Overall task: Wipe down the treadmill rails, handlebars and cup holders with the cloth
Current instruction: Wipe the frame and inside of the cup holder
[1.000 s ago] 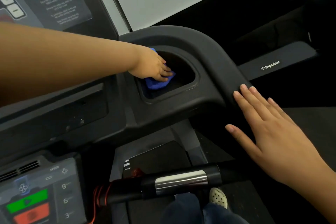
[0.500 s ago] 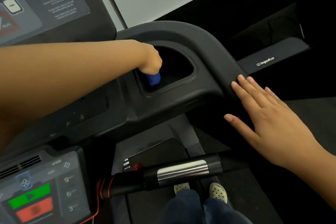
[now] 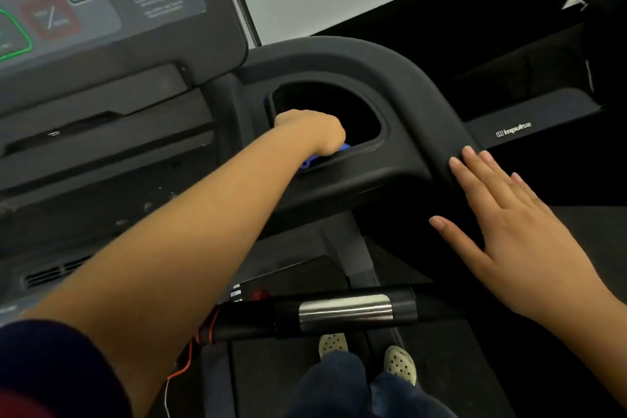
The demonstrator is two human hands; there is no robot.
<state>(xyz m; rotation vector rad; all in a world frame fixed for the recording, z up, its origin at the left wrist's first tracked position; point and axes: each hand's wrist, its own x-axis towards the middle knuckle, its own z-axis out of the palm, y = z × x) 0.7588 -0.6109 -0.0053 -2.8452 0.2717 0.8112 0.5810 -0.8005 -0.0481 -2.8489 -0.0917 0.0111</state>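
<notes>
My left hand (image 3: 310, 131) reaches down into the black cup holder (image 3: 380, 112) on the right of the treadmill console. It grips a blue cloth (image 3: 324, 157), of which only a small part shows under the hand at the holder's near wall. My fingers are hidden inside the recess. My right hand (image 3: 519, 224) lies flat with straight, spread fingers on the curved black handlebar (image 3: 424, 102) to the right of the cup holder. It holds nothing.
The console panel (image 3: 101, 3) with plus and minus buttons rises at the upper left. A front grip bar with a metal sensor band (image 3: 344, 312) crosses below, with a red cord (image 3: 190, 356) at its left end. A neighbouring machine's rail (image 3: 529, 125) lies to the right.
My left hand has pushed deeper into the cup holder and moved toward its near wall, hiding more of the cloth. The view shifted, with my forearm now coming from lower left. My right hand stayed put.
</notes>
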